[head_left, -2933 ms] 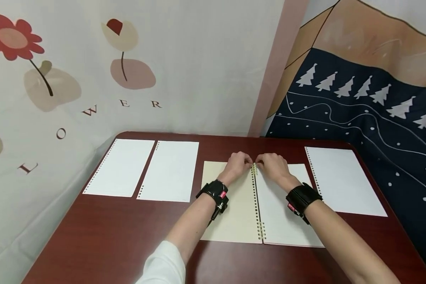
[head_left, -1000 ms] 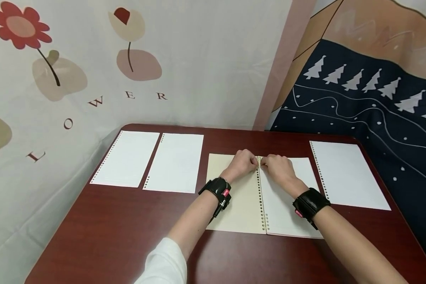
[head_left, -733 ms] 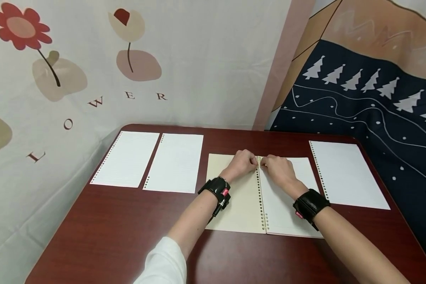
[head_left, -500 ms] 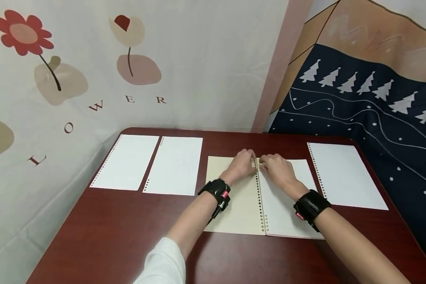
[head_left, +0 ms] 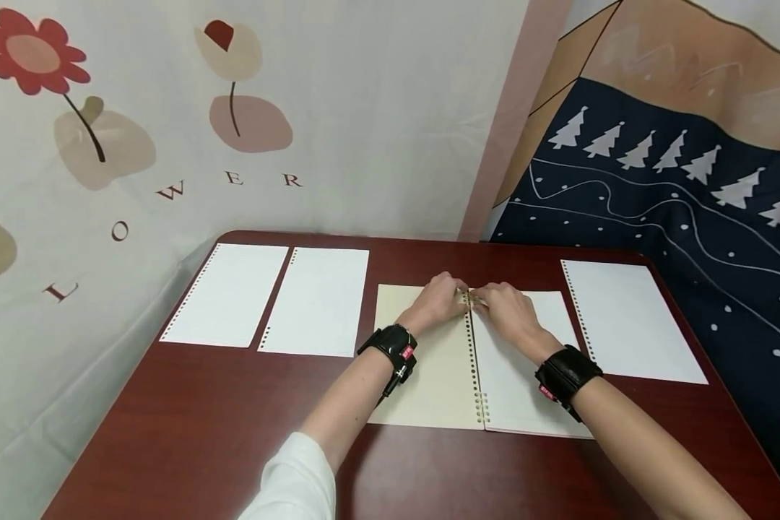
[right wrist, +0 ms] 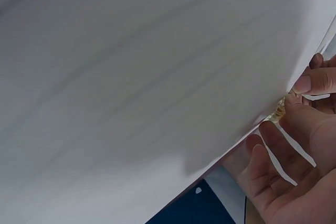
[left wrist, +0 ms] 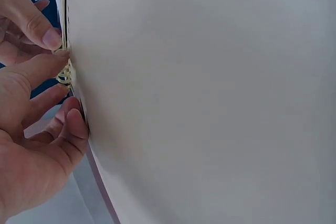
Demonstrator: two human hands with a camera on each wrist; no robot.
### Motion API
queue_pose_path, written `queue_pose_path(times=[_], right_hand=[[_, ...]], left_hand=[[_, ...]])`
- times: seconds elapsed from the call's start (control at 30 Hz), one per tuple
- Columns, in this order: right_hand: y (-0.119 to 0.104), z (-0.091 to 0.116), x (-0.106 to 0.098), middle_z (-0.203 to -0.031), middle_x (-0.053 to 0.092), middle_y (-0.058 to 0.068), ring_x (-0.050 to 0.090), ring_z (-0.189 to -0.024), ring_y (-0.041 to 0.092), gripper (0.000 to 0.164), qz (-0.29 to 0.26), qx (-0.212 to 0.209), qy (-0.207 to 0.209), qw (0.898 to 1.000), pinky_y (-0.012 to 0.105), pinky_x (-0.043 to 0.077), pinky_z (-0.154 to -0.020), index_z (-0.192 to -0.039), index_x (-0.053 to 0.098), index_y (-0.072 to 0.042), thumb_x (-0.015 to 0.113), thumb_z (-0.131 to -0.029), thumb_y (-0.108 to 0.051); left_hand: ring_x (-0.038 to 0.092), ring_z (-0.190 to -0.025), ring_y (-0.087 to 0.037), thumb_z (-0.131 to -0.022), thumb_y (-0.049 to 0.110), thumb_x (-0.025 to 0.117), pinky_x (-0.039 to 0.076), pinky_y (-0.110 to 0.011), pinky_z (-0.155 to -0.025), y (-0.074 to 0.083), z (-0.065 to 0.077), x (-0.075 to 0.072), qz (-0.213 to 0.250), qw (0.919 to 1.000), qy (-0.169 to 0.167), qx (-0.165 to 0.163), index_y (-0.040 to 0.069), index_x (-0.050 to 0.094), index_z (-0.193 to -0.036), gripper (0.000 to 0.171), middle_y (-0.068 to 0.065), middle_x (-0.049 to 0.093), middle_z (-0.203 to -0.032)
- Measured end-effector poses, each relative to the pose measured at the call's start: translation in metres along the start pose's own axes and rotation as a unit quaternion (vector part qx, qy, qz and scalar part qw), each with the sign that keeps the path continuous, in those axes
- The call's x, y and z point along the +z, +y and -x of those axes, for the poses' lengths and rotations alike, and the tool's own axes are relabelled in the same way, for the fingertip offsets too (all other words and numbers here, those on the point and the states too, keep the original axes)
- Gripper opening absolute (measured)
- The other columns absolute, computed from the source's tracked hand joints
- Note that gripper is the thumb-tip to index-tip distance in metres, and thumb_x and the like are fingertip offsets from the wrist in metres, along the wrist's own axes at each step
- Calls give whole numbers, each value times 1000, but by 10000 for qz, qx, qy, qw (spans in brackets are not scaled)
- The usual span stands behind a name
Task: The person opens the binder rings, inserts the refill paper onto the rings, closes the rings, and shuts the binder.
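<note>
An open loose-leaf notebook lies on the table, its cream cover on the left and a white page stack on the right. Yellowish binding rings join the halves at the top of the spine, and more rings show at the bottom. My left hand pinches the top rings from the left with thumb and fingers. From the right, my right hand grips the same rings, its fingertips almost meeting the left ones. In the right wrist view the rings are partly hidden by fingers.
Two punched white sheets, a far-left sheet and a second sheet, lie at the back left. Another punched sheet lies right of the notebook. Behind the dark red table hang printed curtains.
Both hands stay at the top rings throughout. My left fingers have spread slightly and shifted up along the spine since a second ago. The notebook and loose sheets keep their places; the head view shifts slightly.
</note>
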State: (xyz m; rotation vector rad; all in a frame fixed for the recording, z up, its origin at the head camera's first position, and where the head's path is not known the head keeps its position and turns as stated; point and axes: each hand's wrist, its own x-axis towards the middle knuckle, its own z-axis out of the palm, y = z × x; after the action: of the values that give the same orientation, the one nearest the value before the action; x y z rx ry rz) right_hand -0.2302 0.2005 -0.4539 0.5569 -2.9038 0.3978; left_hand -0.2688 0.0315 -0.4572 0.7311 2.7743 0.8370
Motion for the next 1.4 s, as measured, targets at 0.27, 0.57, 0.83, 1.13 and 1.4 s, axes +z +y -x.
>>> queue_pose_path(times=[0.27, 0.57, 0.83, 1.13, 1.4], right_hand=[[0, -1, -4, -102, 69, 10, 62, -95, 31, 23, 9, 71, -6, 10000, 47, 52, -66, -110, 73, -9, 72, -88, -16], [1, -1, -6, -102, 69, 10, 63, -92, 31, 22, 78, 155, 33, 9998, 46, 52, -62, -109, 73, -9, 72, -89, -17], [2, -1, -11, -104, 69, 11, 64, -89, 32, 24, 28, 214, -37, 9998, 45, 51, -61, -112, 72, -9, 72, -89, -16], [-3, 18, -28, -115, 66, 14, 62, -102, 33, 27, -371, 336, 29, 9987, 48, 52, -72, -114, 69, -6, 71, -90, -18], [-30, 90, -35, -104, 70, 7, 67, -87, 21, 15, -724, -309, -110, 9968, 38, 55, -73, -102, 72, -8, 72, -88, -15]], left_hand=[[53, -93, -14, -86, 26, 74, 46, -25, -73, 0, 0, -5, -126, 9998, 36, 136, 8, 69, -120, 39, -7, 57, -110], [53, -92, -14, -88, 30, 72, 47, -25, -74, -1, 1, -8, -238, 9996, 71, 123, 9, 69, -119, 37, -5, 57, -108], [54, -98, -15, -90, 31, 70, 47, -26, -79, -1, 2, -11, -345, 9994, -3, 82, 10, 67, -123, 40, -6, 56, -113], [58, -95, -14, -90, 23, 70, 47, -21, -77, 9, 23, -23, -546, 9977, -7, 400, 5, 68, -119, 34, -6, 60, -110], [62, -87, -6, -90, 16, 70, 46, -13, -74, 29, 93, -13, -479, 9902, -668, 1130, 9, 74, -106, 18, -1, 70, -100]])
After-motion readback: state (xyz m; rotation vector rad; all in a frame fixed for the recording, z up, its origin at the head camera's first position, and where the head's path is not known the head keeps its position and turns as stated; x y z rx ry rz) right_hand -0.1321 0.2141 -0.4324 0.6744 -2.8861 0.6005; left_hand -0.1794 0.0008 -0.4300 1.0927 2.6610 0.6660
